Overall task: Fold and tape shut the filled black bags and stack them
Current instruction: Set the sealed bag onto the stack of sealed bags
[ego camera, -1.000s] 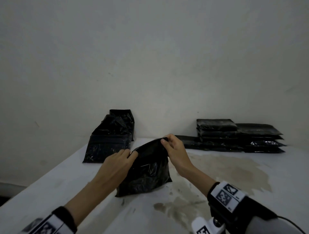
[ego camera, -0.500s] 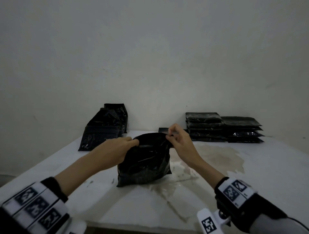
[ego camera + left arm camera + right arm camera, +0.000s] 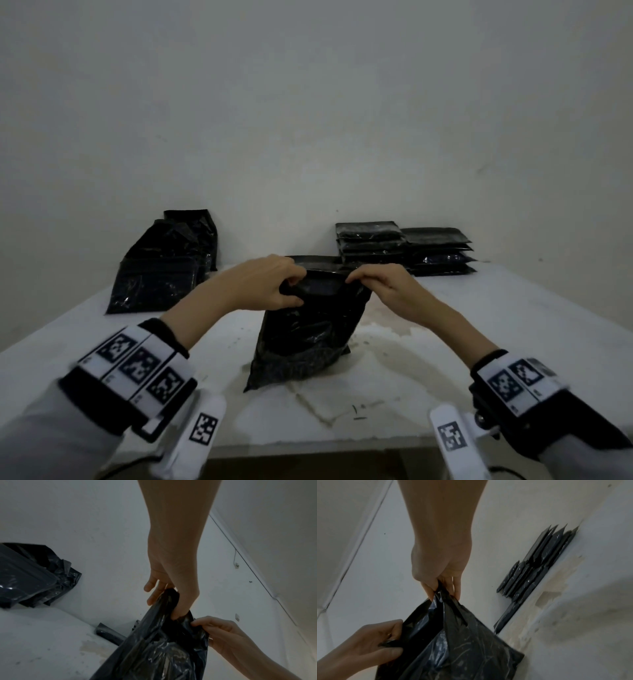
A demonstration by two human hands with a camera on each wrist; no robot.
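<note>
A filled black bag point(image 3: 305, 335) stands upright on the white table point(image 3: 479, 342), its bottom resting on the surface. My left hand point(image 3: 274, 287) pinches the bag's top left corner between thumb and fingers. My right hand point(image 3: 383, 284) pinches the top right corner, stretching the mouth flat between both hands. The left wrist view shows the left hand point(image 3: 171, 597) gripping the crumpled top of the bag point(image 3: 163, 649). In the right wrist view the right hand point(image 3: 441, 584) grips the bag point(image 3: 453, 642) at its top edge.
Two stacks of flat, closed black bags point(image 3: 400, 246) lie against the wall at the back right. A heap of several black bags point(image 3: 164, 263) leans on the wall at the back left. Another flat bag point(image 3: 315, 261) lies behind my hands. The table has a brownish stain point(image 3: 387, 335).
The bag has been stood upright and drawn nearer. Both hands shifted to its top corners and pulled the mouth straight. The head view tilted, showing more of the table's front.
</note>
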